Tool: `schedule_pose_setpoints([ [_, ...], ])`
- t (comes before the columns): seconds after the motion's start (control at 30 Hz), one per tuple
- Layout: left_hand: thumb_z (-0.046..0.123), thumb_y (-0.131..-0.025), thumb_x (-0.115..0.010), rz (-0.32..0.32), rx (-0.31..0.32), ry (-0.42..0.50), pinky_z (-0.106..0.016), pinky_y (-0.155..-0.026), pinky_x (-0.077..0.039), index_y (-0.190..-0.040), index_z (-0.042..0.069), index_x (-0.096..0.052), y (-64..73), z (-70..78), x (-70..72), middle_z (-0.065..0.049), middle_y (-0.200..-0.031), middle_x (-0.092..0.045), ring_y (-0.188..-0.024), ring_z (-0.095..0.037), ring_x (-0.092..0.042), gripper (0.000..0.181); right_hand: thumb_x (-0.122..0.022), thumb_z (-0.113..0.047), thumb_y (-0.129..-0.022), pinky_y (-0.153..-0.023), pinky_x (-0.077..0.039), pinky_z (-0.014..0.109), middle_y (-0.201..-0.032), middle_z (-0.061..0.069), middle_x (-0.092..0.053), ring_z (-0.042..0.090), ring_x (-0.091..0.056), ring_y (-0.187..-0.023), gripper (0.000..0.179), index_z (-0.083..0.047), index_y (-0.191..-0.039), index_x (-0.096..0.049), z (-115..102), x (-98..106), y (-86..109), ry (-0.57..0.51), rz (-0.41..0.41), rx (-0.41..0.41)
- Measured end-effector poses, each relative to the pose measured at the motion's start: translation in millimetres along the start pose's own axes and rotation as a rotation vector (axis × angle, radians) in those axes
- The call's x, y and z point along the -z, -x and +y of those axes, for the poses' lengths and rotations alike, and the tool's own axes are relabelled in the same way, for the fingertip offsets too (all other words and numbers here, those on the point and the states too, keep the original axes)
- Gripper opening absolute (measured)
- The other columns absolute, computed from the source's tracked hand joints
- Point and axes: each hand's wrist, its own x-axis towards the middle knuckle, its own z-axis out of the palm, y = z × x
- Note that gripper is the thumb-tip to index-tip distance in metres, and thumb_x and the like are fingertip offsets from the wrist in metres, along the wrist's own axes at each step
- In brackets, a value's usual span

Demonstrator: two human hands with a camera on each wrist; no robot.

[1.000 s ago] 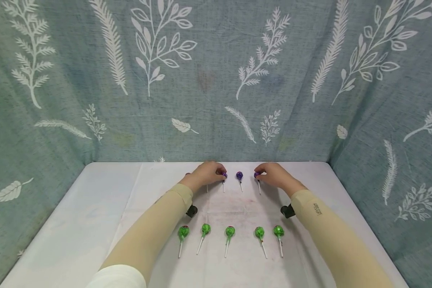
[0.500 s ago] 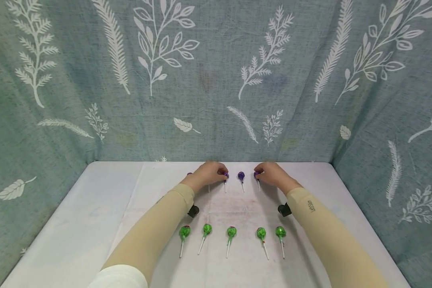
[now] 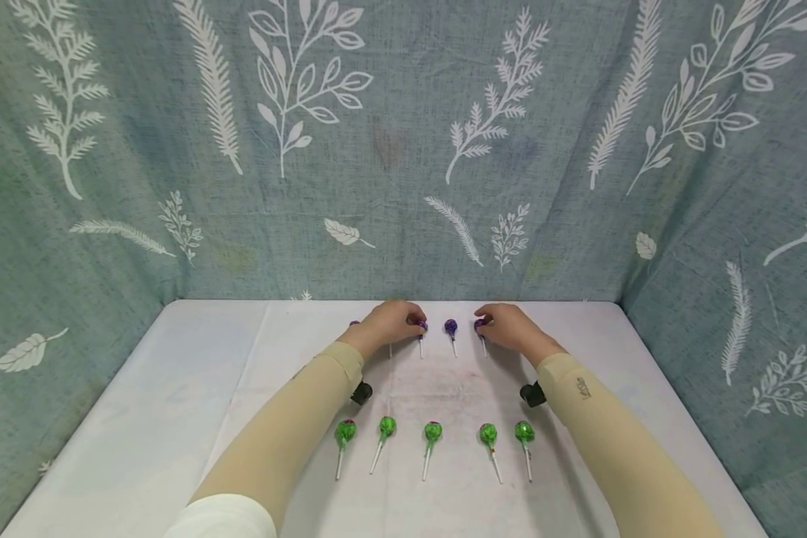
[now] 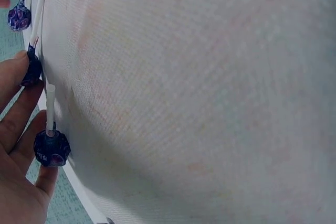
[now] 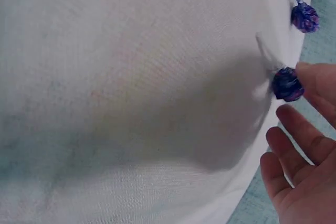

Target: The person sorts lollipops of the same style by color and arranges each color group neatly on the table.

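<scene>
A row of purple-wrapped lollipops lies along the back of the table. My left hand (image 3: 390, 321) pinches the head of one purple lollipop (image 4: 32, 69) between thumb and forefinger. Another purple lollipop (image 4: 51, 148) lies by its lower fingers, partly hidden in the head view. At the row's right end, my right hand (image 3: 507, 325) has its thumb against the head of a purple lollipop (image 5: 287, 84), the forefinger tip curled close beside it. Between the two hands lies one more purple lollipop (image 3: 450, 327), untouched, its stick toward me.
Several green lollipops (image 3: 433, 432) form a second row nearer to me, sticks pointing forward. The white-covered table (image 3: 202, 388) ends at a blue-grey leaf-patterned curtain (image 3: 403, 224) behind and at the sides. A dark wrist camera (image 3: 362, 393) hangs under the left forearm.
The right hand and its lollipop have shifted slightly left, toward the neighbouring one. The left hand holds its place; the head view has shifted a little.
</scene>
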Motion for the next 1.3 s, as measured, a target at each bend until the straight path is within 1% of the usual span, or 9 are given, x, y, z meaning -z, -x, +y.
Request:
schedule_pose_setpoints([
  [0.1, 0.038, -0.082, -0.064, -0.004, 0.015, -0.014, -0.035, -0.083, -0.043, -0.1, 0.028, -0.065, -1.3, 3.0, -0.7, 0.014, -0.089, -0.061, -0.088, -0.01, -0.056, 0.02, -0.059, -0.028, -0.088, -0.089, -0.041, 0.044, -0.121, 0.011, -0.054, 0.027, -0.05, -0.11, 0.045, -0.013, -0.129, -0.05, 4.3, 3.0, 6.3, -0.028, 0.013, -0.002],
  [0.23, 0.04, -0.083, -0.063, -0.013, 0.036, -0.04, -0.037, -0.086, -0.041, -0.101, 0.03, -0.064, -2.0, 3.9, -0.9, 0.015, -0.091, -0.06, -0.091, -0.01, -0.055, 0.021, -0.059, -0.029, -0.088, -0.09, -0.039, 0.046, -0.124, 0.011, -0.052, 0.028, -0.048, -0.112, 0.046, -0.013, -0.13, -0.049, 9.8, 6.3, 15.9, -0.048, 0.034, 0.035],
  [0.5, 0.038, -0.082, -0.063, -0.019, 0.062, -0.072, -0.04, -0.084, -0.042, -0.105, 0.026, -0.064, -0.4, 8.7, 5.5, 0.012, -0.094, -0.062, -0.093, -0.012, -0.056, 0.025, -0.058, -0.029, -0.088, -0.089, -0.04, 0.046, -0.124, 0.011, -0.052, 0.03, -0.048, -0.112, 0.045, -0.012, -0.129, -0.05, 15.2, 9.2, 39.6, -0.054, 0.071, 0.061],
  [0.67, 0.039, -0.083, -0.062, -0.032, 0.056, -0.078, -0.039, -0.085, -0.042, -0.109, 0.025, -0.063, 0.2, 10.6, 4.0, 0.011, -0.096, -0.062, -0.092, -0.012, -0.056, 0.029, -0.058, -0.029, -0.088, -0.089, -0.04, 0.046, -0.124, 0.011, -0.052, 0.03, -0.048, -0.112, 0.046, -0.012, -0.13, -0.05, 17.2, 9.0, 51.1, -0.053, 0.059, 0.052],
  [0.8, 0.04, -0.083, -0.061, -0.042, 0.057, -0.039, -0.037, -0.086, -0.042, -0.115, 0.023, -0.06, 1.6, 12.3, 5.6, 0.007, -0.104, -0.061, -0.097, -0.013, -0.055, 0.037, -0.059, -0.029, -0.087, -0.089, -0.04, 0.045, -0.125, 0.009, -0.052, 0.028, -0.049, -0.111, 0.045, -0.013, -0.129, -0.05, 16.4, 10.6, 59.3, -0.055, 0.078, 0.056],
  [0.93, 0.043, -0.084, -0.059, -0.034, 0.041, 0.056, -0.035, -0.086, -0.042, -0.119, 0.022, -0.058, 11.7, 11.7, 12.4, 0.005, -0.112, -0.058, -0.104, -0.015, -0.053, 0.041, -0.06, -0.03, -0.087, -0.089, -0.041, 0.044, -0.125, 0.006, -0.052, 0.027, -0.048, -0.111, 0.045, -0.015, -0.128, -0.051, 7.7, 12.2, 66.3, -0.068, 0.097, 0.082],
  [1.07, 0.046, -0.083, -0.059, -0.011, -0.007, 0.163, -0.035, -0.087, -0.041, -0.118, 0.026, -0.057, 23.2, 17.5, 24.5, 0.006, -0.113, -0.056, -0.108, -0.014, -0.05, 0.04, -0.059, -0.032, -0.087, -0.089, -0.042, 0.042, -0.125, 0.003, -0.052, 0.025, -0.049, -0.111, 0.045, -0.017, -0.129, -0.051, -3.5, 13.0, 72.4, -0.072, 0.103, 0.122],
  [1.2, 0.047, -0.082, -0.06, 0.006, -0.066, 0.215, -0.035, -0.087, -0.041, -0.114, 0.031, -0.057, 34.4, 25.1, 35.5, 0.008, -0.112, -0.056, -0.109, -0.011, -0.048, 0.036, -0.058, -0.036, -0.087, -0.088, -0.042, 0.039, -0.125, -0.001, -0.052, 0.021, -0.049, -0.111, 0.045, -0.02, -0.128, -0.051, -18.0, 12.7, 78.0, -0.078, 0.115, 0.156],
  [1.3, 0.053, -0.08, -0.059, 0.003, -0.092, 0.234, -0.035, -0.087, -0.042, -0.113, 0.034, -0.056, 45.7, 29.4, 40.8, 0.009, -0.114, -0.056, -0.109, -0.011, -0.048, 0.038, -0.058, -0.038, -0.087, -0.088, -0.042, 0.039, -0.122, -0.004, -0.053, 0.018, -0.049, -0.111, 0.044, -0.023, -0.127, -0.051, -30.3, 11.2, 83.2, -0.089, 0.12, 0.183],
])
